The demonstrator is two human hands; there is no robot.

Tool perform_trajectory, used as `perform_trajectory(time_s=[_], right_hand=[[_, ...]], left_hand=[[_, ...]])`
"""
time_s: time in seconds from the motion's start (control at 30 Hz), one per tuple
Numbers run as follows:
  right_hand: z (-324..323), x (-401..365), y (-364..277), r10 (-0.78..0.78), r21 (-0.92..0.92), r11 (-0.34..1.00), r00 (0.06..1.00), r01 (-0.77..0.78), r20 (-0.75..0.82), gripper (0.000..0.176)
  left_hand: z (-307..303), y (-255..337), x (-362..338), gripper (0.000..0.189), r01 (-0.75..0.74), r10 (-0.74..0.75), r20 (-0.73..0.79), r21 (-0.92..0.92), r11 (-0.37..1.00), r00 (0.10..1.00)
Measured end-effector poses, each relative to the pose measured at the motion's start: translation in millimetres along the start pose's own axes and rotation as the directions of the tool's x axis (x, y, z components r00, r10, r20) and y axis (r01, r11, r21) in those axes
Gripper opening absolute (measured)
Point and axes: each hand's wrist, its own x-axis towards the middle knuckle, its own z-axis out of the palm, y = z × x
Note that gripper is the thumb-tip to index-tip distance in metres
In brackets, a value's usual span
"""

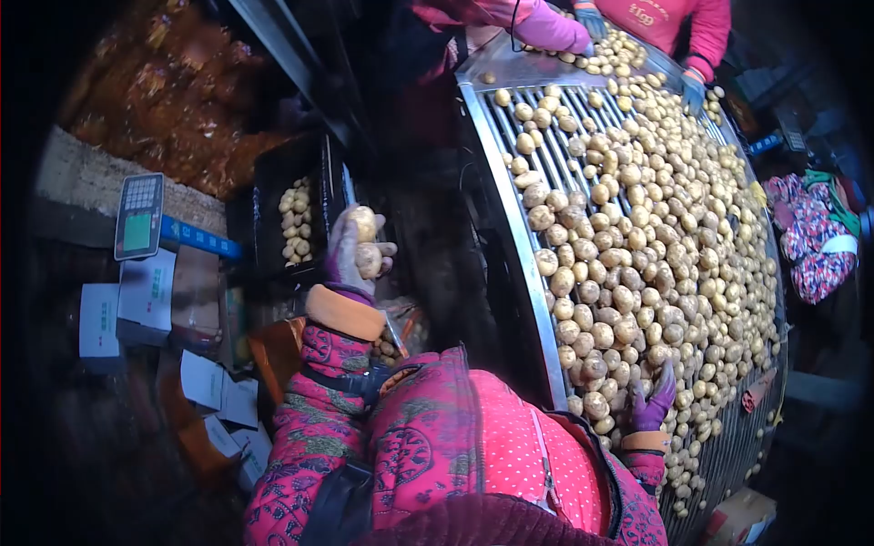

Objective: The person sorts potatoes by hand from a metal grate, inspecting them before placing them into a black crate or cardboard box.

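My left hand (350, 255), in a purple glove, is raised beside a dark crate (330, 196). Its fingers are closed around two potatoes, an upper potato (362, 223) and a lower potato (369, 261). Several potatoes (296, 218) lie inside the crate. To the right, my right hand (654, 400), also gloved in purple, rests among the loose potatoes (628, 300) on the slatted metal sorting table (519, 250). Its thumb and fingers are apart and touch the potatoes; no firm grip shows.
Two people in pink work at the table's far end; a blue-gloved hand (694, 91) touches potatoes there. A digital scale (138, 218) stands left, above white boxes (146, 291). A cardboard box (742, 517) lies at lower right. A metal post (291, 55) rises behind the crate.
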Motion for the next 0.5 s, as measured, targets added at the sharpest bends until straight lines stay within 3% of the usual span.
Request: perform_trajectory(time_s=[0.03, 0.1, 0.17, 0.23, 0.3, 0.33, 0.37, 0.43, 0.5], right_hand=[[1, 2, 0, -0.009, 0.004, 1.000, 1.000, 0.009, 0.006, 0.079], [0, 3, -2, 0.005, 0.062, 0.998, 1.000, -0.005, -0.012, 0.079], [-1, 3, -3, -0.005, 0.042, 0.999, 1.000, 0.006, -0.012, 0.078], [1, 2, 4, -0.040, 0.004, 0.999, 0.999, 0.040, -0.019, 0.078], [-1, 3, -1, -0.006, 0.025, 1.000, 1.000, 0.006, -0.028, 0.077], [-1, 2, -5, 0.019, 0.051, 0.999, 1.000, -0.019, -0.017, 0.077], [-2, 3, -10, 0.031, 0.090, 0.996, 0.999, -0.029, -0.022, 0.077], [-2, 2, -8, 0.019, 0.077, 0.997, 1.000, -0.018, -0.019, 0.076], [-5, 4, -15, 0.035, 0.122, 0.992, 0.999, -0.033, -0.018, 0.073]], left_hand=[[-18, 4, 5, 0.044, -0.030, 0.029, -0.015, -0.062, 0.998, 0.999], [-63, 13, 32, 0.043, -0.058, 0.055, -0.111, -0.017, 0.998, 0.992], [-98, 27, 58, 0.042, -0.073, 0.110, -0.337, 0.122, 0.990, 0.935], [-137, 19, 64, 0.044, -0.140, 0.126, -0.460, 0.004, 0.990, 0.879], [-173, 25, 69, 0.044, 0.083, -0.085, -0.370, -0.022, 0.996, 0.925], [-164, 23, 55, 0.046, 0.084, -0.053, -0.268, 0.105, 0.991, 0.962], [-144, 20, 40, 0.049, 0.104, -0.039, -0.397, 0.145, 0.984, 0.917], [-114, 26, 6, 0.056, 0.212, -0.135, -0.378, 0.170, 0.962, 0.916], [-100, 17, -20, 0.060, 0.153, -0.080, -0.305, 0.221, 0.963, 0.949]])
